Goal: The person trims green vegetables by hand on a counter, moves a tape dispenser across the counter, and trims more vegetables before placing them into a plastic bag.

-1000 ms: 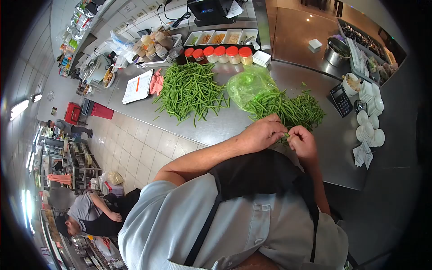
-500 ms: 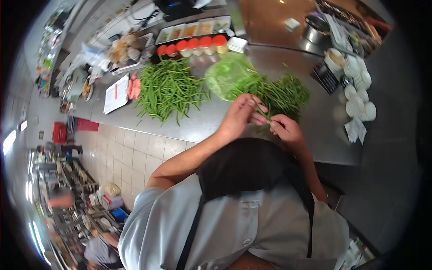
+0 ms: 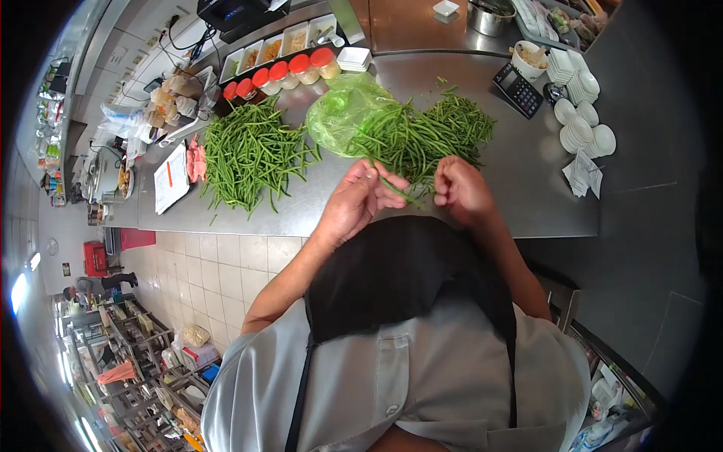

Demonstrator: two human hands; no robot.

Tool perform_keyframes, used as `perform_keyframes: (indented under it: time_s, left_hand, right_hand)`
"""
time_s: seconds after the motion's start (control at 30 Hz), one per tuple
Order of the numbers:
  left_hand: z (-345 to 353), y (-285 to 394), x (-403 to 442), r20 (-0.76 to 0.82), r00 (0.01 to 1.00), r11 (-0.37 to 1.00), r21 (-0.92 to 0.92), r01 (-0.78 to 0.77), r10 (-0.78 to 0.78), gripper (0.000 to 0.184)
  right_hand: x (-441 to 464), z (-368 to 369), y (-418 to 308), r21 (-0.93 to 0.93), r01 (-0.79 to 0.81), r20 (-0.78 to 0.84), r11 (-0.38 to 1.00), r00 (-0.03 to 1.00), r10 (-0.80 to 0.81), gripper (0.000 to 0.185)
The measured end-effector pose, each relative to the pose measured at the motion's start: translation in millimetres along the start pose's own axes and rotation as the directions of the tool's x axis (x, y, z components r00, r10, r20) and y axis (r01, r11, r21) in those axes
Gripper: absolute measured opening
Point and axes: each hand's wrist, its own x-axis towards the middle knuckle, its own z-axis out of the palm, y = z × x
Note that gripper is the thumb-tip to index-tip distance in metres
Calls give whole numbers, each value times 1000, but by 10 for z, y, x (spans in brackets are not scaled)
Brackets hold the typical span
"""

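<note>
- The left hand (image 3: 352, 202) pinches a bean (image 3: 399, 193); a loose pinch could drop it.
- The right hand (image 3: 461, 191) is curled nearby; I can't tell if it holds anything.
- Right pile (image 3: 461, 126): past the hands on the desk (image 3: 538, 200); a bump could spill it.
- The bag (image 3: 340, 117) touches that pile and could snag beans.
- Jars (image 3: 304, 71) block the way behind the bag.

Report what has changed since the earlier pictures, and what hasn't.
The bare right hand, pinching the slender green bean just before, has come away to the right; whether it holds anything is unclear. The camera's view has shifted too.

Unchanged: the bare left hand holds a bean; the loose left pile of green beans, denser right pile and crumpled translucent green plastic bag keep their places on the steel counter.
</note>
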Motion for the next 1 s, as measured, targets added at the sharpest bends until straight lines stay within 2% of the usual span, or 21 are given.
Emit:
perform_keyframes:
  time_s: [0.03,0.07,0.1,0.13,0.17,0.23,0.27,0.3,0.33,0.43,0.5,0.57,0.67,0.77,0.87,0.97,1.0]
  left_hand:
    - [-26,41,-13,-45,999,998,63,-27,30,23]
    - [-57,117,-19,-86,994,991,127,-51,62,23]
    - [-100,214,-29,-125,987,979,192,-72,97,23]
    - [-170,360,-41,-186,967,897,435,-80,176,23]
    - [-278,525,-59,-224,938,758,650,-60,266,22]
    - [-663,808,-30,-314,851,608,794,-9,422,26]
    - [-564,925,-3,-350,782,399,906,142,517,32]
    - [-467,1051,25,-348,707,172,935,310,616,40]
    - [-689,1044,101,-8,664,-314,877,363,748,41]
    - [-906,906,344,12,862,-370,906,205,507,32]
    - [-818,573,599,155,916,-297,954,-42,369,27]
    - [-636,267,753,160,943,-405,914,-29,293,26]
    - [-814,-8,928,173,936,-508,861,7,306,22]
    - [-834,1,881,181,932,-549,835,22,313,15]
    - [-587,83,724,227,897,-438,898,-42,379,12]
    - [-239,122,575,244,887,-409,910,-69,392,11]
    - [-142,128,539,264,885,-405,909,-95,383,11]
  right_hand:
    - [36,-30,-27,187,-8,2,982,1000,8,8]
    - [57,-88,-70,159,14,4,987,1000,-14,9]
    - [59,-119,-133,-37,47,-19,998,999,-48,11]
    - [48,-134,-213,-232,73,-34,970,996,-84,13]
    - [22,-156,-249,-417,89,-43,905,992,-117,16]
    - [2,-226,-195,-651,194,-55,734,952,-300,21]
    - [5,-259,-155,-749,231,-37,621,921,-387,24]
    - [7,-298,-119,-760,225,-38,609,921,-387,26]
    - [4,-340,-72,-770,220,-37,599,922,-385,28]
    - [7,-416,96,-782,217,14,584,943,-332,31]
    - [-28,-402,134,-803,214,64,557,959,-277,31]
    - [-66,-297,106,-836,213,114,505,969,-221,30]
    - [-127,-234,74,-830,218,107,513,965,-238,29]
    - [-138,-280,41,-867,231,120,441,957,-266,26]
    - [-127,-171,-36,-855,257,100,451,934,-342,22]
    - [-28,31,-86,-812,367,151,454,883,-444,18]
    - [9,110,-117,-830,360,157,427,884,-441,17]
